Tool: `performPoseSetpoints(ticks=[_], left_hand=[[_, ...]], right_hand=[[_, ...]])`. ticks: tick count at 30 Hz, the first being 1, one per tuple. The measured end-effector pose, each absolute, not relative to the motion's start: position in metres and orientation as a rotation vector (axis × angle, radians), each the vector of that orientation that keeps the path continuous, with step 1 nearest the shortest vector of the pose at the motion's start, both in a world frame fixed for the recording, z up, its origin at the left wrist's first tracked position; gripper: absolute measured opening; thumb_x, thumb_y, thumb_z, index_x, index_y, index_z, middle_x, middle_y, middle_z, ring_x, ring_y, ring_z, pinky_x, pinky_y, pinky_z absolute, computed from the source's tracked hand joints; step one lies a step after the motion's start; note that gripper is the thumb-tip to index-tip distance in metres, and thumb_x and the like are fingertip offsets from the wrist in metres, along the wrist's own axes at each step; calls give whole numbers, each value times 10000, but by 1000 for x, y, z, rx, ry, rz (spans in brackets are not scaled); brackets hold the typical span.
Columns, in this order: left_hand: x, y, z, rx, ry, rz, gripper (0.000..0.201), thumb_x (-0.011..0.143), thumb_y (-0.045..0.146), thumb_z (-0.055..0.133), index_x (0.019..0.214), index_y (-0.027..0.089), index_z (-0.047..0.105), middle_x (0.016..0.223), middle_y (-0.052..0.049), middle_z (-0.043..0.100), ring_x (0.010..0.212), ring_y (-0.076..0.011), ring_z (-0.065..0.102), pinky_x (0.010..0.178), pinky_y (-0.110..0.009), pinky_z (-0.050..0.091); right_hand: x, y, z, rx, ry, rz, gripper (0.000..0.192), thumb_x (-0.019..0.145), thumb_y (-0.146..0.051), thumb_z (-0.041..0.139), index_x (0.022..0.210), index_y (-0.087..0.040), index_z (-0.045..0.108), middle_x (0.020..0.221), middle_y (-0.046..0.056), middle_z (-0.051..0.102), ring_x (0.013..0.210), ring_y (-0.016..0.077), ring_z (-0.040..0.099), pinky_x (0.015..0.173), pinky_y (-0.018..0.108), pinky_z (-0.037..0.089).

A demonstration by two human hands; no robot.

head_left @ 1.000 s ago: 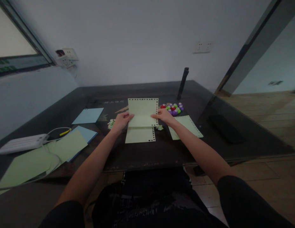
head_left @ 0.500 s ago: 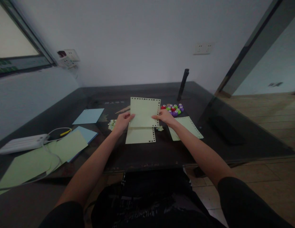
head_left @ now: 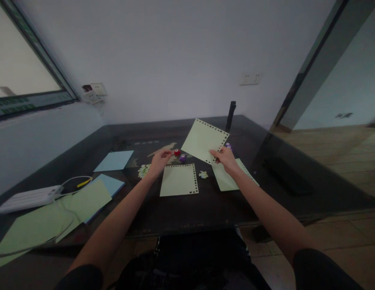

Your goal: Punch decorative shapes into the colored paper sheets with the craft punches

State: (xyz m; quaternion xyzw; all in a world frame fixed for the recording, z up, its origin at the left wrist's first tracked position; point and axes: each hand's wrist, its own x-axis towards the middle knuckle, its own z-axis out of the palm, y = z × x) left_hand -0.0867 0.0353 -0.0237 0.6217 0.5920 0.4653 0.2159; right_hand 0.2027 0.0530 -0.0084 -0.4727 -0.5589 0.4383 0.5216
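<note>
My right hand pinches a pale green sheet with dark heart-like marks along two edges, tilted above the table. My left hand is off the sheet, its fingers loosely apart and nothing visible in them. Just right of its fingertips are a small red ball-like piece and a purple one, each with an eye-like white spot. Another marked pale green sheet lies flat below, between the hands. Under my right wrist rests one more pale green sheet.
Small flower-like cutouts lie beside the flat sheet, with a cluster near my left wrist. To the left are blue paper, green sheets and a white power strip with its cord. A black upright object stands behind.
My left hand has let go of the sheet. My right hand has lifted and turned it to the right, uncovering the flat sheet and two coloured pieces. The view has tilted upward slightly.
</note>
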Motion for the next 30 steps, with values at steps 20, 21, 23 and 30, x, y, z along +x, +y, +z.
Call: performPoseSetpoints(ticks=[20, 21, 23, 30], left_hand=[[-66, 103, -23, 2212, 2048, 523, 247, 770, 317, 614, 929, 143, 687, 954, -155, 682, 914, -273, 621, 798, -346, 450], [-66, 103, -22, 2216, 2044, 529, 236, 764, 309, 618, 921, 146, 687, 943, -149, 685, 909, -269, 623, 799, -344, 452], [-68, 101, -19, 2216, 2042, 550, 227, 762, 303, 619, 917, 151, 684, 932, -133, 691, 892, -253, 627, 789, -332, 460], [-67, 75, -2, 1917, 1689, 1048, 431, 706, 268, 676, 1122, 171, 613, 951, -79, 688, 819, -185, 645, 770, -313, 494]], right_hand=[[209, 41, -10, -1096, -1259, 1248, 266, 594, -223, 732, 830, -134, 646, 830, 81, 698, 621, 149, 612, 487, 247, 510], [209, 41, -9, -1097, -1260, 1251, 254, 597, -219, 732, 821, -134, 648, 824, 81, 698, 620, 149, 611, 489, 248, 513], [209, 40, -8, -1105, -1250, 1256, 224, 599, -212, 731, 795, -137, 652, 794, 73, 696, 608, 145, 604, 478, 243, 513], [208, 38, -5, -1084, -1211, 1250, 239, 599, -199, 726, 819, -140, 656, 817, 69, 706, 622, 156, 616, 465, 241, 524]])
